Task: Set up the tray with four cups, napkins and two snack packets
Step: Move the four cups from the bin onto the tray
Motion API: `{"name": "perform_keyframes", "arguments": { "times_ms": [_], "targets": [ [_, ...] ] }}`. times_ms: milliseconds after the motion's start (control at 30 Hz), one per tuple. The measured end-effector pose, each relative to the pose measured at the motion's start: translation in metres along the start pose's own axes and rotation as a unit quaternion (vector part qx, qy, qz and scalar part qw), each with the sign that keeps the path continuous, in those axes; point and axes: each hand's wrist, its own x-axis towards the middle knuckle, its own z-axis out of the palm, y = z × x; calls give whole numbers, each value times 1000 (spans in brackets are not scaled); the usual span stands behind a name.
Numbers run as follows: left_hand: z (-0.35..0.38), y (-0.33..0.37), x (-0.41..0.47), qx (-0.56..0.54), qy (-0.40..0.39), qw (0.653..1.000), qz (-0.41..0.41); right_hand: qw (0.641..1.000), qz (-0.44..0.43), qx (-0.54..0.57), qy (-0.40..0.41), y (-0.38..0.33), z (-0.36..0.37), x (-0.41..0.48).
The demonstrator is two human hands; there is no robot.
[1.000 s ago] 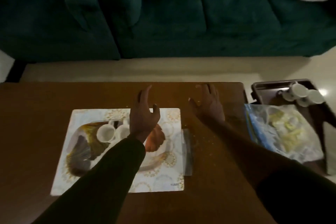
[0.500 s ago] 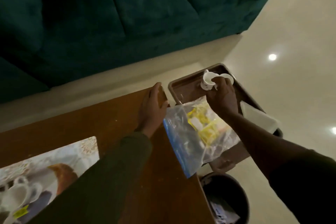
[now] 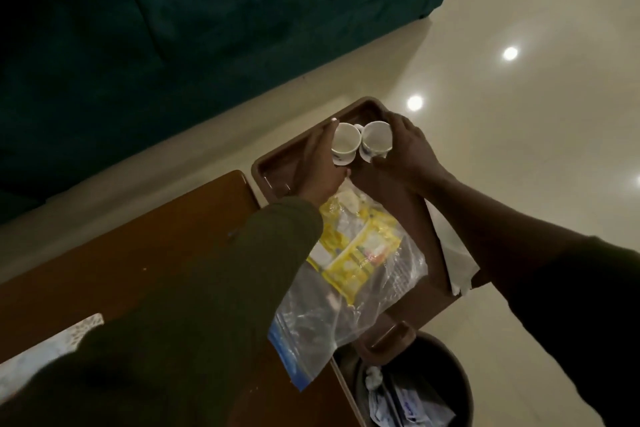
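Observation:
A brown tray (image 3: 273, 166) sits to the right of the wooden table. Over its far end my left hand (image 3: 320, 166) grips a white cup (image 3: 344, 144), and my right hand (image 3: 410, 152) grips a second white cup (image 3: 377, 140); both cups tilt toward me, side by side. A clear zip bag (image 3: 346, 288) holding yellow snack packets (image 3: 356, 253) lies across the tray's middle. A white napkin (image 3: 453, 253) lies along the tray's right edge, partly under my right arm.
The wooden table (image 3: 156, 236) fills the lower left, with a patterned placemat (image 3: 41, 354) at its near corner. A dark bin (image 3: 415, 388) with rubbish stands below the tray. A green sofa (image 3: 173, 28) runs behind; shiny tiled floor lies to the right.
The view swung right from the placemat to the tray. My right hand reached the cups first, then my left hand left the table corner and took the other cup.

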Motion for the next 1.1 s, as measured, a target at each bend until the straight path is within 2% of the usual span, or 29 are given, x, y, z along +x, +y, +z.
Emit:
{"name": "perform_keyframes", "arguments": {
  "times_ms": [133,233,367,500,600,700,800,867,967,1033,1100],
  "targets": [
    [11,2,23,77,-26,997,-3,992,-86,-65,-70,8,6,23],
    [15,3,31,125,-34,992,10,984,-98,-114,-93,14,14,34],
    [17,-1,28,165,-26,985,45,983,-79,-147,-75,19,17,32],
    [12,-8,24,195,-40,978,58,970,-40,-217,-101,28,17,26],
    [10,-10,19,222,-52,971,74,973,-20,-197,-114,31,14,24],
    [4,-9,15,344,-27,933,102,973,-36,-185,-132,31,10,24],
    [-1,-4,14,419,12,905,77,962,-25,-232,-142,31,7,24],
    [0,-2,10,379,4,924,60,953,-25,-275,-121,30,8,21],
    [0,-3,6,247,-58,965,66,933,-58,-347,-79,32,10,16],
    [-7,-7,6,228,-107,965,78,928,-69,-360,-71,33,13,13],
    [-13,-10,7,235,-116,961,92,936,-77,-329,-101,33,15,12]
  ]
}}
